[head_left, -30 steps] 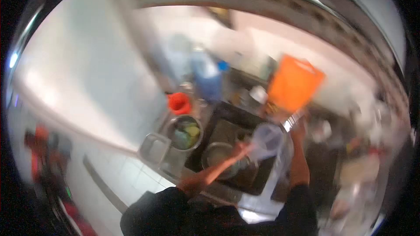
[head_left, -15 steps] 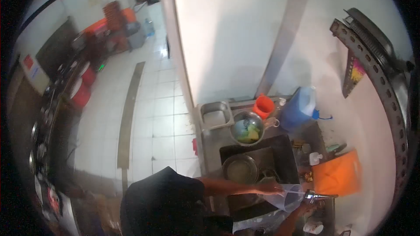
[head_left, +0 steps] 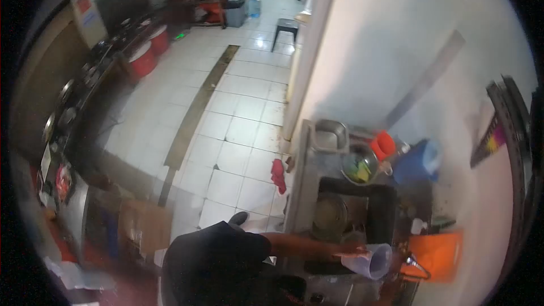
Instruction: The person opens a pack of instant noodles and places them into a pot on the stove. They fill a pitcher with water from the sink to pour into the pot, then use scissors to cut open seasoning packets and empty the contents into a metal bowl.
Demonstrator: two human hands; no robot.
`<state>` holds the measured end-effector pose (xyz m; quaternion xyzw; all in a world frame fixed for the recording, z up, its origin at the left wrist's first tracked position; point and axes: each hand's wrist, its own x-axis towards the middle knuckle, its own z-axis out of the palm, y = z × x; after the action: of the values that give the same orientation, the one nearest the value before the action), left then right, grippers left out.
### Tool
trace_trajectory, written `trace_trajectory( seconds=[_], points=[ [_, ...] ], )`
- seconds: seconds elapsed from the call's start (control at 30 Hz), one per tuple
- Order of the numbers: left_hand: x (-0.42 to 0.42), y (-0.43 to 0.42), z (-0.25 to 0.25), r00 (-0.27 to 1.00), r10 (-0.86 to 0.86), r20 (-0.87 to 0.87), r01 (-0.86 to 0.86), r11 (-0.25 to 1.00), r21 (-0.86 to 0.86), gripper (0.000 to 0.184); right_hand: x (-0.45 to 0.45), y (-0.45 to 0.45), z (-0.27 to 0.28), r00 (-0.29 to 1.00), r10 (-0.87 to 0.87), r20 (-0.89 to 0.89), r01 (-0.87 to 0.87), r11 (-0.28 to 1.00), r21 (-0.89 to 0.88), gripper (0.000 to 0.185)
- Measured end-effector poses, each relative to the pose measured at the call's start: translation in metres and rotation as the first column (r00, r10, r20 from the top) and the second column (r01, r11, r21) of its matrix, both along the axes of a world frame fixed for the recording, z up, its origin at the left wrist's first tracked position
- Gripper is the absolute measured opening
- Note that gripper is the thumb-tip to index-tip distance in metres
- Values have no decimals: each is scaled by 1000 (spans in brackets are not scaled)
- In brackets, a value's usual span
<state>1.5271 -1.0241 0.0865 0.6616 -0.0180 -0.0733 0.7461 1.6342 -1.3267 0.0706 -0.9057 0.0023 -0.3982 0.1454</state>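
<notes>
My left hand point(head_left: 352, 250) grips the side of a translucent plastic container point(head_left: 378, 262), tilted with its wide mouth to the right, over the near part of the sink. Just beyond that mouth stands the metal faucet point(head_left: 418, 267). My right hand point(head_left: 392, 289) is low beside the container and faucet; it is dark and blurred, and its fingers do not show clearly. In the sink basin point(head_left: 381, 198) lies a round pan point(head_left: 330, 216).
Behind the basin are a steel tray point(head_left: 331, 136), a metal bowl point(head_left: 359, 165) with sponges, an orange-red cup point(head_left: 383, 145) and a blue jug point(head_left: 416, 161). An orange board point(head_left: 436, 255) leans right of the faucet. A red cloth point(head_left: 277, 175) lies on the floor.
The view has swung left, so the sink sits farther right and more floor shows. The left hand keeps the container; a stream visible inside it earlier is no longer distinct.
</notes>
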Motion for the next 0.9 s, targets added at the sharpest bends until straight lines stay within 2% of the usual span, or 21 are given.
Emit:
trace_trajectory(
  seconds=[0.03,0.1,0.13,0.17,0.2,0.27,0.33,0.37,0.4,0.47,0.5,0.57,0.6,0.67,0.7,0.83,0.9],
  points=[
    [-11,18,0,999,38,5,-38,999,6,46,-11,34,15,999,33,30,-33,999,8,53],
    [-35,46,3,983,169,-76,-180,967,-181,47,-30,102,34,986,152,61,-153,988,16,53],
    [-49,73,12,985,167,-39,-171,936,-307,46,-38,140,34,972,233,42,-234,972,18,53],
    [-63,99,18,975,217,-43,-219,920,-324,46,-48,180,33,947,321,17,-321,947,23,53],
    [-80,132,27,971,233,-58,-239,915,-326,44,-61,220,25,926,376,9,-376,926,13,53],
    [-132,218,67,952,298,-75,-306,895,-324,43,-94,304,9,797,585,-150,-580,811,83,52],
    [-201,320,130,948,294,118,-262,937,-233,40,-131,386,-16,648,698,-304,-693,706,144,52],
    [-226,355,139,942,320,101,-291,930,-226,40,-150,422,-28,562,729,-391,-726,661,189,52],
    [-253,386,147,870,457,186,-435,888,-148,39,-169,459,-36,469,741,-480,-752,620,224,52],
    [-301,454,146,657,649,383,-710,704,27,37,-208,532,-55,269,722,-637,-762,564,318,51],
    [-324,491,145,648,658,383,-723,690,36,37,-227,567,-62,179,699,-693,-760,545,353,51],
    [-370,568,142,632,743,219,-764,551,335,37,-259,639,-81,16,635,-773,-763,507,401,51],
    [-396,613,162,697,667,-261,-703,708,-69,33,-275,672,-88,-65,585,-809,-765,492,417,51],
    [-431,685,127,571,820,36,-818,572,-65,29,-293,748,-105,-183,506,-843,-786,440,434,51],
    [-457,723,134,488,858,160,-870,494,6,29,-302,786,-113,-232,463,-856,-794,418,441,50],
    [-539,841,131,326,941,89,-943,317,101,30,-328,948,-145,-360,320,-876,-815,350,463,50],
    [-572,902,112,164,983,87,-984,157,82,32,-331,1036,-159,-392,262,-882,-817,341,465,50]
  ],
)
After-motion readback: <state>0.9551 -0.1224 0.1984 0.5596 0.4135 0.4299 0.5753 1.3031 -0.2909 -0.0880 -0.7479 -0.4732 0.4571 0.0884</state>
